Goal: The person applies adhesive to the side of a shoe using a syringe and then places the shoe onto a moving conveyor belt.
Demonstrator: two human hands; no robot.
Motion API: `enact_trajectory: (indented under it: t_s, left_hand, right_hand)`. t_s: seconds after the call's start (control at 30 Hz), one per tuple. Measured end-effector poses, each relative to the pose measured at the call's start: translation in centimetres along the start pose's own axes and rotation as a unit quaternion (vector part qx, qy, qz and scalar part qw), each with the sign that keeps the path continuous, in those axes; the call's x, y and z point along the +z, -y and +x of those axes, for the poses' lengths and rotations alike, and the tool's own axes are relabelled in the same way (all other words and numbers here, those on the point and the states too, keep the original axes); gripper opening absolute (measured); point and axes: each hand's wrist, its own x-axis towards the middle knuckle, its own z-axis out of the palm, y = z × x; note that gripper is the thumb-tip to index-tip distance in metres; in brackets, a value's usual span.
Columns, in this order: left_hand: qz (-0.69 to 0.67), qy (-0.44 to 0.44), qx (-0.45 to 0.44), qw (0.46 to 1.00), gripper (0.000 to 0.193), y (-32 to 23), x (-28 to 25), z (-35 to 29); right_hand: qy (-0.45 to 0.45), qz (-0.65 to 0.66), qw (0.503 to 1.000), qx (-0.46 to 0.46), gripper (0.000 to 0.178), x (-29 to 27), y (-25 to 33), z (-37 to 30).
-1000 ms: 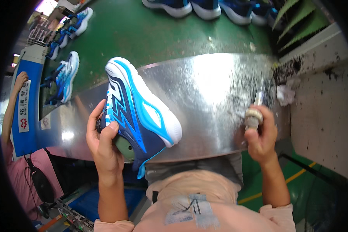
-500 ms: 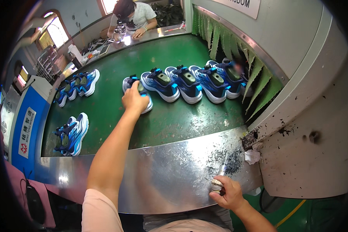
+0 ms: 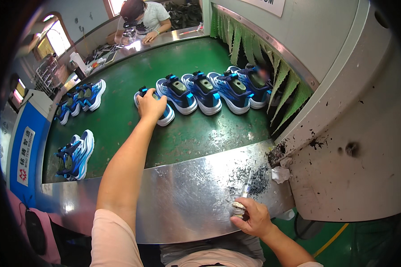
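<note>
My left hand reaches over the green belt and grips a blue and white sneaker from above, fingers closed over its opening. This sneaker is the leftmost in a row; right beside it stands another sneaker of the same kind. My right hand is closed round the pale, wrapped handle of a knife-like tool. Its thin, light blade points away from me, above the metal ledge. Part of the handle is hidden by my fingers.
The row's right end meets green strip curtains on a grey machine. More sneakers stand on the belt's left side. Dark scraps and crumpled paper lie on the metal ledge. Another person works across the belt.
The whole view has shifted slightly. My left hand and the gripped sneaker have moved a little away from me, and its heel sits nearer the neighbouring sneaker. My right hand still holds the knife-like tool.
</note>
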Motion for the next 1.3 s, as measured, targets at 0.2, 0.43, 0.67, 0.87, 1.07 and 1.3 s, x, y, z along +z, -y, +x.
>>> enact_trajectory:
  t_s: [0.2, 0.43, 0.67, 0.87, 1.07, 1.3]
  left_hand:
    - [-0.155, 0.011, 0.080, 0.985, 0.032, 2.7, 0.1, -1.3]
    - [-0.517, 0.176, -0.038, 0.837, 0.058, 7.0, -5.6, -2.6]
    - [-0.068, -0.076, 0.046, 0.994, 0.039, 25.4, -12.8, -10.5]
    - [0.052, 0.075, 0.084, 0.992, 0.052, 25.0, -13.5, -14.1]
    - [0.024, 0.052, 0.116, 0.992, 0.034, 24.3, -11.2, -13.0]
    - [-0.038, 0.026, 0.045, 0.998, 0.026, 27.6, -11.0, -12.9]
  right_hand:
    - [-0.001, -0.005, 1.000, 0.001, 0.045, 0.3, 0.1, 0.0]
    - [-0.001, -0.026, 0.999, 0.030, 0.046, -0.3, -0.4, -0.3]
    - [-0.006, -0.018, 0.999, 0.030, 0.048, 0.8, 0.1, -0.2]
    - [-0.045, 0.019, 0.998, 0.035, 0.051, 1.9, -0.1, -1.1]
    - [-0.068, -0.038, 0.997, 0.001, 0.051, 0.8, 0.3, -0.8]
    - [0.017, 0.167, 0.969, 0.183, 0.044, 0.3, 3.6, 0.3]
